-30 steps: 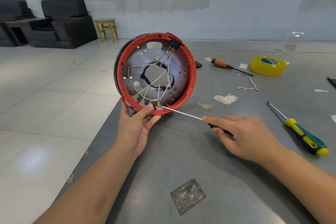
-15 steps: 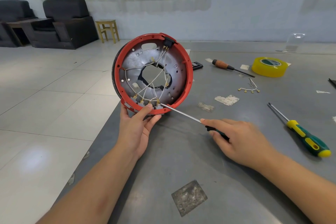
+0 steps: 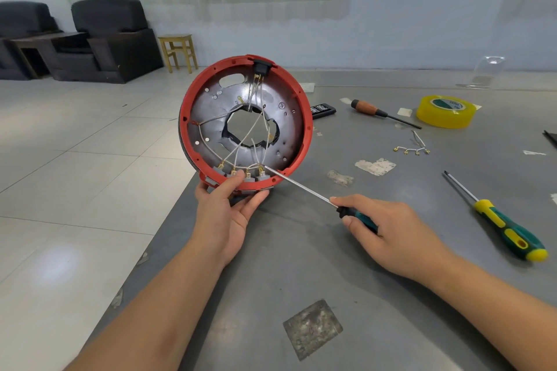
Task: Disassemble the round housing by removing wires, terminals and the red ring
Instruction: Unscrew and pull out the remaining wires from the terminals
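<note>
At the far left, two dark armchairs (image 3: 111,39) and a small wooden stool (image 3: 178,51) stand on the tiled floor against the wall. At the left edge of the grey bench (image 3: 346,265) the round housing (image 3: 208,117) is held up on edge, its open side toward the camera, with the red ring (image 3: 306,117) around its rim. Pale wires (image 3: 238,147) cross the central hole and run down to brass terminals (image 3: 233,172) in grey blocks along the bottom of the rim; a black switch (image 3: 260,67) sits at the top. The left hand (image 3: 224,214) grips the lower rim, thumb pressed on the blocks and fingers curled underneath. To the right, the right hand (image 3: 391,229) is closed around the dark handle of a thin screwdriver (image 3: 301,187), whose tip touches the rightmost terminal. Farther right on the bench lie a black bit case (image 3: 323,110), a wooden-handled screwdriver (image 3: 379,113), a loose wire set with brass terminals (image 3: 411,150), a roll of yellow tape (image 3: 447,111) and, nearer, a green-and-yellow screwdriver (image 3: 500,220). A clear plastic stand (image 3: 485,72) stands at the far edge.
</note>
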Motion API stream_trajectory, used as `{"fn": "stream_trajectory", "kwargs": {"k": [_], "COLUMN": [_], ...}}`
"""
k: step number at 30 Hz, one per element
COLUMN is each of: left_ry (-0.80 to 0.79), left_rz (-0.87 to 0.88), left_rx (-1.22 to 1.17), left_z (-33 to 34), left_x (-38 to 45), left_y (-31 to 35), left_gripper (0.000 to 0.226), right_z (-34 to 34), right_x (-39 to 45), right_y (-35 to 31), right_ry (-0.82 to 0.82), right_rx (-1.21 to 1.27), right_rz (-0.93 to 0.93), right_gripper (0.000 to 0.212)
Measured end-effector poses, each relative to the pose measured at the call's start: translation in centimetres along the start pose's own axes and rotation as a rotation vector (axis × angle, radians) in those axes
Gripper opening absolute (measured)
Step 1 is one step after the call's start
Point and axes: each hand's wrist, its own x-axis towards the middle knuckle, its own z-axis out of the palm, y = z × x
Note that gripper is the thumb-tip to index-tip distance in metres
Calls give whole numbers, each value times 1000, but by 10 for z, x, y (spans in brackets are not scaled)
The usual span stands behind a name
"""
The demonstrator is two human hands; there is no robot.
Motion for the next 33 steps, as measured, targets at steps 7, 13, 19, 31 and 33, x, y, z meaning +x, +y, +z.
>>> {"fn": "stream_trajectory", "kwargs": {"k": [7, 13, 19, 31, 33], "left_ry": [-21, -73, -133, -149, -154], "left_rz": [-47, -59, -91, -124, -135], "left_rx": [72, 115, 176, 316, 328], "left_z": [-1, -6, -10, -15, -15], "left_x": [-2, 0, -1, 1, 2], "left_y": [3, 4, 12, 25, 27], "left_gripper": [56, 43, 40, 50, 48], "right_z": [-6, -12, -21, -42, -46], "right_x": [-1, -1, 1, 13, 16], "right_y": [2, 7, 8, -2, -5], "right_ry": [-15, 17, -15, -172, -187], "right_rx": [-72, -125, -177, -242, -259], "right_rz": [-32, -75, -117, -117, -113], "right_gripper": [36, 38, 38, 40, 40]}}
